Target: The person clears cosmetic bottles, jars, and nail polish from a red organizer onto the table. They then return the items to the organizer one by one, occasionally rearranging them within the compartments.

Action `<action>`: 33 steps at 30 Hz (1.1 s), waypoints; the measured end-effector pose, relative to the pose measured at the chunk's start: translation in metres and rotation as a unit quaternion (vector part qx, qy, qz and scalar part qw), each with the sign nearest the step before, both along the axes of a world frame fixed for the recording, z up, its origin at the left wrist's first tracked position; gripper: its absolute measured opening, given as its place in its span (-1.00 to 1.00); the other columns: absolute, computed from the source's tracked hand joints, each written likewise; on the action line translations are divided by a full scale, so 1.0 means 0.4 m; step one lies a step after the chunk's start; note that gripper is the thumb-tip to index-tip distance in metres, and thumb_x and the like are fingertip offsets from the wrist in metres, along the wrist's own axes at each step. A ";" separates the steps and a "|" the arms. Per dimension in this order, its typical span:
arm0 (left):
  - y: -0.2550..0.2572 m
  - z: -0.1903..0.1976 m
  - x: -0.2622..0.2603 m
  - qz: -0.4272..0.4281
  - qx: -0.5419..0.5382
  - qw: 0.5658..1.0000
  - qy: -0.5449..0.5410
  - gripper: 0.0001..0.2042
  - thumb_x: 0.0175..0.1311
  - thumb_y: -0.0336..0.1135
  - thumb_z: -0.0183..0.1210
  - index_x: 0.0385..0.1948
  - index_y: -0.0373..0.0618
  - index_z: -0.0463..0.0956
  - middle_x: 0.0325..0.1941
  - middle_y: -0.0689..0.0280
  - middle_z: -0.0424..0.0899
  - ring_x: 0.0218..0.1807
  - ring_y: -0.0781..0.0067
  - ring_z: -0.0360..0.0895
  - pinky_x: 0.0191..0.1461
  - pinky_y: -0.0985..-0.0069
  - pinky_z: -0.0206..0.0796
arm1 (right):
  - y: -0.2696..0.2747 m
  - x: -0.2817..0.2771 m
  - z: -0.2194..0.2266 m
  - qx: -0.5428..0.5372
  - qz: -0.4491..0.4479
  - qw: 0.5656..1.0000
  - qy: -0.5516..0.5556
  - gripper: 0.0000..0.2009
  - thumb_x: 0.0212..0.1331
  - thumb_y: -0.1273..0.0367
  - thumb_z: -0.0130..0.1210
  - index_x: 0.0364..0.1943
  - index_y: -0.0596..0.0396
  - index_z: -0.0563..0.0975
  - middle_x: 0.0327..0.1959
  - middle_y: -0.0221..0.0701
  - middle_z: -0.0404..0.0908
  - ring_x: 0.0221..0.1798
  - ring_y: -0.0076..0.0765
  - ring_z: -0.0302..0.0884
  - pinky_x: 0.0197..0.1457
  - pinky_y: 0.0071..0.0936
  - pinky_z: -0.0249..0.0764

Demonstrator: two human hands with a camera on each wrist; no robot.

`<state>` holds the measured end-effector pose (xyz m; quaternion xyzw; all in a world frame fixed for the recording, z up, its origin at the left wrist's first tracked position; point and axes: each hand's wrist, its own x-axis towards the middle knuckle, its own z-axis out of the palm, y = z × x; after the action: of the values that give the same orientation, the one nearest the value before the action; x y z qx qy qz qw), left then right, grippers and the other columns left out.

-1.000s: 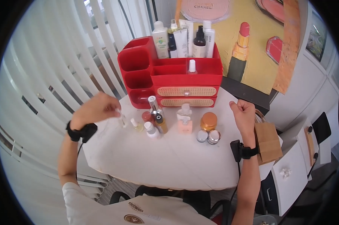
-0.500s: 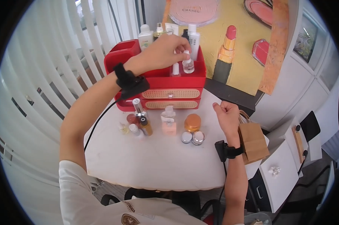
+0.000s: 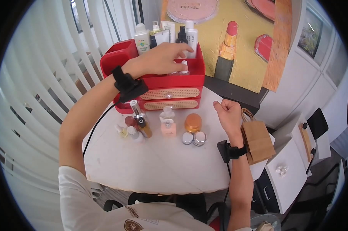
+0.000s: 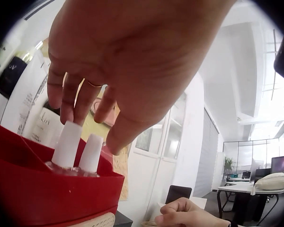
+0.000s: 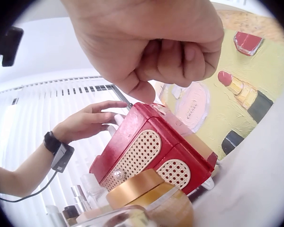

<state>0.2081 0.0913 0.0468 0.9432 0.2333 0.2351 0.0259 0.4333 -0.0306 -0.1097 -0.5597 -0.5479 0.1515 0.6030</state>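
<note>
My left hand [image 3: 162, 57] hovers over the front compartment of a red cosmetics organizer [image 3: 181, 81], its fingers spread and holding nothing. Two small clear bottles with white caps stand side by side in that compartment: one cap [image 4: 67, 144] is on the left, the other cap [image 4: 91, 152] on the right. The left thumb is close beside the right-hand cap. My right hand [image 3: 228, 115] is curled into a fist above the table's right side, with nothing in it. In the right wrist view its fingers [image 5: 177, 61] fold into the palm, above an orange-lidded jar [image 5: 137, 187].
Taller bottles [image 3: 142, 39] fill the organizer's back row. On the white table [image 3: 162, 169] stand a pink perfume bottle [image 3: 168, 129], an amber bottle [image 3: 145, 128], two small silver-lidded jars [image 3: 199, 138] and several other bottles. A brown paper bag [image 3: 258, 140] is at the right edge.
My left hand has carried a small white-capped clear bottle from the table's left side up to the organizer, set it in the front compartment and let go. The right hand remains a fist.
</note>
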 end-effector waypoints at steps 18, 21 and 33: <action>-0.241 -0.168 -0.481 0.140 -0.180 0.964 0.135 -0.81 0.16 -0.30 0.32 -0.27 -0.18 0.65 -0.37 0.24 0.72 -0.32 0.30 0.67 -0.22 0.43 0.49 | 0.002 0.002 -0.005 -0.015 -0.001 1.000 -0.021 -0.50 0.15 0.42 0.25 -0.74 0.04 0.12 -0.74 -0.65 0.06 -0.60 -0.71 -0.05 -0.57 -0.51 -0.07; -0.237 -0.204 -0.499 0.158 -0.213 0.958 0.111 -0.82 0.19 -0.31 0.31 -0.27 -0.19 0.65 -0.40 0.20 0.72 -0.35 0.30 0.67 -0.23 0.45 0.50 | 0.000 0.001 -0.009 -0.004 -0.005 1.000 -0.025 -0.52 0.11 0.41 0.23 -0.75 0.11 0.12 -0.77 -0.54 0.04 -0.61 -0.64 -0.03 -0.58 -0.46 -0.03; -0.239 -0.059 -0.497 0.211 -0.189 0.959 -0.009 -0.81 0.27 -0.35 0.27 -0.22 -0.29 0.62 -0.35 0.22 0.69 -0.40 0.47 0.59 -0.31 0.54 0.45 | -0.001 0.003 -0.002 -0.010 -0.006 1.000 -0.026 -0.52 0.11 0.41 0.22 -0.74 0.12 0.12 -0.76 -0.54 0.03 -0.61 -0.63 -0.05 -0.57 -0.46 -0.03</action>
<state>0.0094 -0.0044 0.0231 0.8485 0.4668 0.1952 0.1553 0.4345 -0.0311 -0.1105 -0.5727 -0.5582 0.1388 0.5841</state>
